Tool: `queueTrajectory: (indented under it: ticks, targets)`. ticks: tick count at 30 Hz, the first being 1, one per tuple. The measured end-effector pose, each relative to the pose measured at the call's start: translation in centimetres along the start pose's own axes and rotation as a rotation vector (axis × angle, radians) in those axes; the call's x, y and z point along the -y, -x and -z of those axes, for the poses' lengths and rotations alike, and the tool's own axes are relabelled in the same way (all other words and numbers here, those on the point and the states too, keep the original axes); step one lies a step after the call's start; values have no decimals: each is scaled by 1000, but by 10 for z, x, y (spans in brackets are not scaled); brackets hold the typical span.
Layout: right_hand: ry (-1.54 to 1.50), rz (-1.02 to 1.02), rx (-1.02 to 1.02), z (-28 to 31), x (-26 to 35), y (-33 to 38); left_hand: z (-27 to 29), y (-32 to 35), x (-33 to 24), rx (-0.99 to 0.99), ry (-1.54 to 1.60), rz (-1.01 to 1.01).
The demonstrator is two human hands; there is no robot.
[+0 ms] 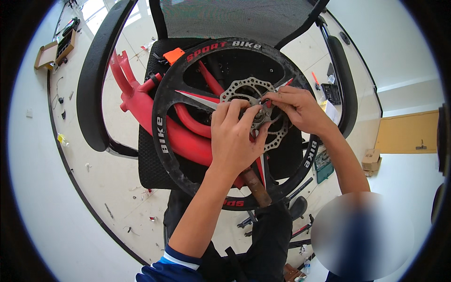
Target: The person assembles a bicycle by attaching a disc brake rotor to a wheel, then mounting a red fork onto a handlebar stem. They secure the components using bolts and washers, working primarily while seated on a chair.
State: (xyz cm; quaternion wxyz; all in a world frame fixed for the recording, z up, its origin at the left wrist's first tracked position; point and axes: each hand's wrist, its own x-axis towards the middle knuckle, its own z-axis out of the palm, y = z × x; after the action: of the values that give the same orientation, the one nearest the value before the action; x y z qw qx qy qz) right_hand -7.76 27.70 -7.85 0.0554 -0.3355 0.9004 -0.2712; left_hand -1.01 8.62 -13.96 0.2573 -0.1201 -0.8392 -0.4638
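A black bicycle wheel [167,94] with broad spokes in red and white lies flat on a chair seat. A silver brake disc [233,88] with many holes sits over its hub [259,114]. My left hand [235,134] is curled over the near left part of the disc, its fingertips and thumb around the hub. From the right, my right hand [300,108] pinches at the disc's inner edge, fingertips close together. Whatever small piece is between them is too hidden to name. Under the wheel rests a red bicycle frame [178,141].
The office chair has a mesh back [230,19] and black armrests [96,84] on both sides. An orange piece [174,56] lies on the seat's far left. Scattered on the floor are small parts, an open cardboard box [47,55], a green case [324,167] and a brown carton [371,160].
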Motion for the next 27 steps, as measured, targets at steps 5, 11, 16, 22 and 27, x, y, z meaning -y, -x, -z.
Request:
queueTrajectory:
  ticks: [5,11,16,22,27]
  targets:
    - [55,-204,-238,-41,44,18,-5,4,3,-13,-17,30]
    - [343,-629,-260,-62,100,-12,-6,5,2,-57,-51,8]
    - [204,-835,-395,-69,117,-21,0,3,-2,-41,-40,5]
    - [-170,-645,-555,-33,85,20,8,2,1,10,46,18]
    - [-82,-244,-320,-47,84,54,6,4,7,7,69,-6]
